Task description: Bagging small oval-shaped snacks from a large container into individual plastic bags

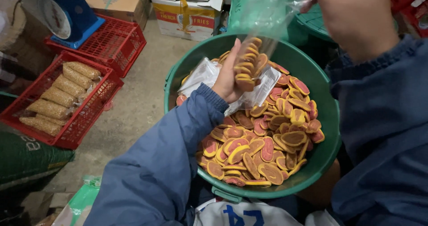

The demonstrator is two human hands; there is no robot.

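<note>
A big green tub (323, 153) rests on my lap, filled with several oval snacks (263, 143) coloured red and orange-brown. My left hand (228, 76) cups a stack of these snacks (248, 64) from below, pushing them into a clear plastic bag (263, 16). My right hand (352, 16) pinches the bag's top edge high above the tub. More empty clear bags (200, 76) lie on the snacks at the tub's far left side.
A red crate (91, 114) holding several packed bags of golden snacks (60, 96) sits on the concrete floor at left. Behind it stand another red crate (118, 43) with a blue weighing scale (67, 14), and cardboard boxes (187, 18). A green sack (24, 157) lies near left.
</note>
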